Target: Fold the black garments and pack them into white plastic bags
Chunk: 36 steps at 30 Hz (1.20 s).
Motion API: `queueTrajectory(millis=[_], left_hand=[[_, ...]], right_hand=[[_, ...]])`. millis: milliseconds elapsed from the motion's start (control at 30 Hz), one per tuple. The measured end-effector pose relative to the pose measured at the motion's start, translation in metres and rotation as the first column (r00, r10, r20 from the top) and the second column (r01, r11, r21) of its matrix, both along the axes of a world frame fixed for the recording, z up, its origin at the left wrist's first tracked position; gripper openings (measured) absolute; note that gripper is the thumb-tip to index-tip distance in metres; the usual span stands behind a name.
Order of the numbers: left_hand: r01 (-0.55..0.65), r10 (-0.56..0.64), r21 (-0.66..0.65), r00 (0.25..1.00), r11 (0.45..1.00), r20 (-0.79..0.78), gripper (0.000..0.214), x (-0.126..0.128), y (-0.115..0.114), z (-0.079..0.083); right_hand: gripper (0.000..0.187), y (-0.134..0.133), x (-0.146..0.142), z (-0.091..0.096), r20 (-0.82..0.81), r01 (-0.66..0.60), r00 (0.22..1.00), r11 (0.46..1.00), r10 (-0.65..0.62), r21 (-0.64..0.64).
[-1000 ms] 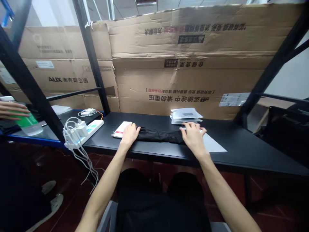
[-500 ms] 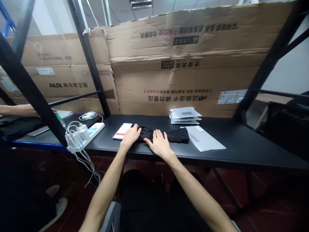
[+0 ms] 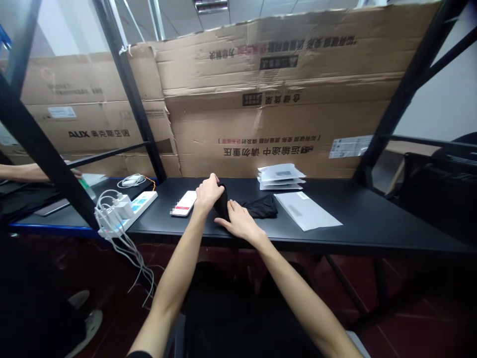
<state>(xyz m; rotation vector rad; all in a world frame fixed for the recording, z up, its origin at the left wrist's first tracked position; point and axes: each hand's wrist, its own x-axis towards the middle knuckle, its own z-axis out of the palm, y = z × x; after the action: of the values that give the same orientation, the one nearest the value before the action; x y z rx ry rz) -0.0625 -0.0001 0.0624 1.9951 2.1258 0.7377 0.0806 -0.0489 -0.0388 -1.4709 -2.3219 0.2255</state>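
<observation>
A strip of folded black cloth (image 3: 262, 207) lies along the dark desk, its kind of garment not clear. With fingers wrapped round the cloth's left end, my left hand (image 3: 209, 194) holds that end raised off the desk. My right hand (image 3: 240, 219) rests on the middle of the cloth, fingers stretched out and thumb apart. A phone (image 3: 185, 204) with a lit white and red screen lies left of my left hand. To the right of the cloth is a flat whitish plastic bag (image 3: 307, 211).
Several whitish bags (image 3: 281, 176) are stacked at the back, against the cardboard wall (image 3: 261, 119). A white power strip (image 3: 139, 206) with chargers and cables stands at the left by a black metal post (image 3: 130, 89). Beyond it is another person's arm (image 3: 28, 172).
My left hand has lifted the cloth's left end and moved it up and rightward. The cloth's right end has drawn left, away from the flat bag. The view has shifted slightly.
</observation>
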Motion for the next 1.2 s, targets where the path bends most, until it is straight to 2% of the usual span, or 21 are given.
queueTrajectory(millis=[67,133,267,433,533,633,733,800,867,967,1033,1133,1200], left_hand=[[0.014,-0.014,0.026,1.000,1.000,-0.027,0.031,0.012,-0.002,0.002],[0.048,-0.047,0.030,0.998,0.998,-0.050,0.031,0.024,-0.005,0.003],[0.123,-0.121,0.007,0.987,0.992,-0.102,0.033,0.057,-0.014,0.000],[0.198,-0.201,-0.034,0.969,0.980,-0.145,0.036,0.100,-0.025,-0.019],[0.254,-0.261,-0.075,0.959,0.964,-0.109,0.032,0.112,-0.028,-0.033],[0.311,-0.311,-0.034,0.950,0.950,0.013,0.027,0.106,-0.030,-0.043],[0.377,-0.396,0.120,0.887,0.918,0.239,0.031,0.084,-0.033,-0.050],[0.344,-0.409,0.233,0.839,0.910,0.358,0.036,0.064,-0.035,-0.056],[0.233,-0.339,0.284,0.841,0.930,0.421,0.036,0.043,-0.038,-0.062],[0.064,-0.150,0.229,0.910,0.971,0.385,0.037,0.020,-0.043,-0.074],[0.008,-0.050,0.139,0.952,0.990,0.301,0.040,0.012,-0.046,-0.081],[-0.022,0.019,0.012,0.987,1.000,0.157,0.052,0.012,-0.051,-0.087],[-0.025,0.028,-0.027,0.993,0.999,0.111,0.061,0.017,-0.053,-0.089]], right_hand=[[0.096,-0.004,0.021,0.000,0.014,-0.002,1.000,0.999,0.001,0.048],[0.093,-0.009,0.043,-0.002,0.049,0.053,0.997,0.994,-0.057,0.091],[0.090,-0.019,0.074,-0.009,0.100,0.147,0.983,0.988,-0.151,0.046],[0.082,-0.021,0.079,-0.018,0.062,0.169,0.983,0.985,-0.172,0.046],[0.081,-0.021,0.079,-0.022,0.021,0.172,0.984,0.982,-0.174,0.080],[0.088,-0.021,0.080,-0.024,-0.027,0.181,0.983,0.978,-0.179,0.102],[0.097,-0.023,0.079,-0.024,-0.078,0.195,0.979,0.973,-0.186,0.123],[0.101,-0.026,0.078,-0.022,-0.094,0.193,0.979,0.970,-0.180,0.149],[0.103,-0.029,0.076,-0.019,-0.086,0.176,0.983,0.970,-0.164,0.169],[0.102,-0.034,0.075,-0.015,-0.058,0.146,0.989,0.973,-0.138,0.180],[0.101,-0.037,0.075,-0.013,-0.056,0.143,0.989,0.971,-0.134,0.194],[0.101,-0.041,0.075,-0.010,-0.070,0.160,0.987,0.955,-0.147,0.251],[0.097,-0.043,0.074,-0.009,-0.045,0.146,0.989,0.943,-0.139,0.300]])
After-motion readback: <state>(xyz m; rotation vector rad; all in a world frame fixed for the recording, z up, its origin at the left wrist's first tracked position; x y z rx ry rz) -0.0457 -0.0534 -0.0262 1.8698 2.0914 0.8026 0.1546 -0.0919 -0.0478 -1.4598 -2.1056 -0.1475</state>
